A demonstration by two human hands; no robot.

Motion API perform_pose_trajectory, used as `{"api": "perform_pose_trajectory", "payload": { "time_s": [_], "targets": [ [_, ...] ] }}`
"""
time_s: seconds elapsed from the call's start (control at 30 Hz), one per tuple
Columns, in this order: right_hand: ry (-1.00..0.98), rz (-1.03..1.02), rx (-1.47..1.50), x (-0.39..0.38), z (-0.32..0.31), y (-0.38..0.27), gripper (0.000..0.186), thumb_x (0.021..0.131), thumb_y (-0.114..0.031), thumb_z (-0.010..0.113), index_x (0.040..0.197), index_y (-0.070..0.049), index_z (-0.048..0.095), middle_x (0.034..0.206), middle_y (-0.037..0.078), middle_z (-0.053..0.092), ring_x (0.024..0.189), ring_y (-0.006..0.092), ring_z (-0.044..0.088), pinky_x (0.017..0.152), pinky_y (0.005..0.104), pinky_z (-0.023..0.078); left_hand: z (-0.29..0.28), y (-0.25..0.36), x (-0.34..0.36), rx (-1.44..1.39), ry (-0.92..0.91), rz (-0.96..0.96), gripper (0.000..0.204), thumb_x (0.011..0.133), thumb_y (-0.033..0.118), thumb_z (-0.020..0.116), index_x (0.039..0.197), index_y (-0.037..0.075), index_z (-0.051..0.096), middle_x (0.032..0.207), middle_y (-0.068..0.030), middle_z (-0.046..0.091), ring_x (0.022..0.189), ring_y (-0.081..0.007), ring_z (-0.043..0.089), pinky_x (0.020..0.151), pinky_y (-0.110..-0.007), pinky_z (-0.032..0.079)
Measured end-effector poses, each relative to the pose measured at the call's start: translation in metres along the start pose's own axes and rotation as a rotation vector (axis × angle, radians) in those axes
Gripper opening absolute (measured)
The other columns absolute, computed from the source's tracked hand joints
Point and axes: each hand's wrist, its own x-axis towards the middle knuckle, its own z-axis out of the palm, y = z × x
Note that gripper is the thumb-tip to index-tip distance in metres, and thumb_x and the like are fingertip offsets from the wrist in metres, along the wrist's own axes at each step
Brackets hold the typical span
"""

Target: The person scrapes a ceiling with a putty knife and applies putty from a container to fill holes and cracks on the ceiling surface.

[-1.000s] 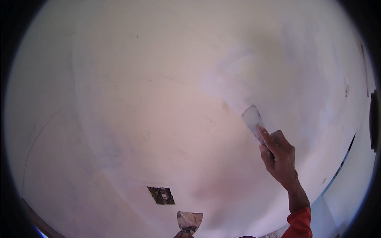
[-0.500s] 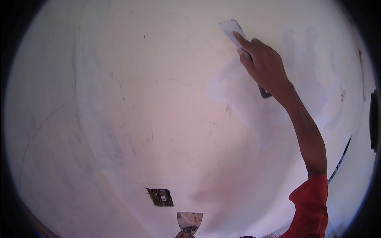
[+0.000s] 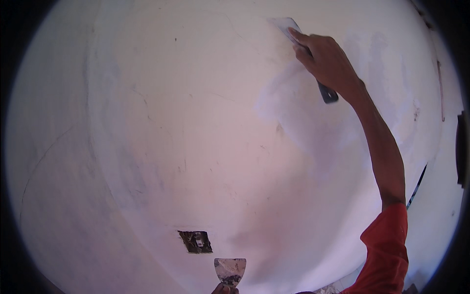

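My right hand grips a putty knife with a pale blade and dark handle, raised to the upper wall beside a paler, uneven patch of filler. Its index finger lies along the blade. At the bottom middle my left hand, mostly below the picture's edge, holds a scraper upright, its blade smeared with pale and dark residue.
A square recessed box is cut into the wall just above the scraper. At the far right are a dark object, a thin vertical pipe or cord and a narrow dark slit. Cracks and marks run across the wall.
My right hand and putty knife have moved from middle right to high on the wall, rising only slightly over the last half second. My left hand and scraper stay low, nearly still.
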Motion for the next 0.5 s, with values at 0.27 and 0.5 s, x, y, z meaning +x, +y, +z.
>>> {"api": "perform_pose_trajectory", "payload": {
  "time_s": [0.27, 0.5],
  "targets": [
    [-0.150, -0.030, -0.032, -0.006, -0.025, -0.022, 0.041, 0.086, -0.013, 0.055, 0.122, 0.004, 0.062, 0.065, 0.022, 0.059, 0.058, 0.0340, 0.062, 0.065, 0.0446, 0.050, -0.005, 0.002, -0.003, 0.006, 0.004, 0.012, 0.036, 0.101, 0.045, 0.050, 0.092, 0.010, 0.057, 0.058, -0.0021, 0.055, 0.043, -0.0156, 0.049, 0.041, -0.028, 0.042],
    [-0.031, -0.085, -0.096, 0.010, 0.009, 0.018, 0.044, 0.093, -0.015, 0.056, 0.135, -0.005, 0.056, 0.067, 0.017, 0.054, 0.058, 0.0277, 0.051, 0.062, 0.0415, 0.045, -0.003, -0.004, 0.002, -0.002, -0.006, 0.004, 0.038, 0.101, 0.045, 0.049, 0.090, 0.010, 0.057, 0.057, -0.0020, 0.055, 0.042, -0.0152, 0.048, 0.040, -0.027, 0.041]
  ]
}}
